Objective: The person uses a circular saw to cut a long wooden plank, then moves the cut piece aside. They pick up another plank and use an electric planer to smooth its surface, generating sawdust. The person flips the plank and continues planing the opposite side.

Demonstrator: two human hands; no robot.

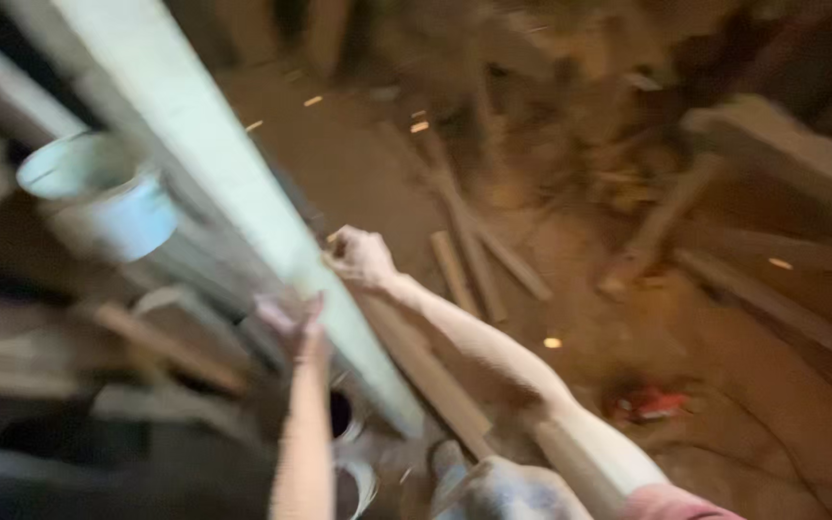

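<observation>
Frame is motion-blurred, so detail is limited.

Nearest the camera: 2 bare forearms reach up and away. The left hand (293, 323) is lower and closer, fingers lifted toward the underside edge of a long pale board (243, 193). Can't tell if that grip is wide or closed, or if it touches the wood; too smeared.

The right hand (360, 258) is a bit farther out, curled against the board's right-hand edge. Grip looks closed in a loose fist on or at the edge, prob. holding it, but fingers aren't clear enough to be sure.

Key relation: the board's long axis runs diagonally, from near the bottom centre by the forearms up and away to the top left. Both grips sit about mid-length on it; left hand on its lower left side, right hand on its right side, w/ the right one farther along the axis.

Just below the right forearm, a narrower brown plank (426, 371) runs roughly parallel to the board.

Left of the grips and farther up: a pale blue bucket (113, 202), open mouth tilted toward the camera.

Beyond the right grip: a dirt floor (358, 164) w/ loose wood strips (474, 255). To the right of the forearm, a small red object (649, 404) on the ground, kind unclear.
</observation>
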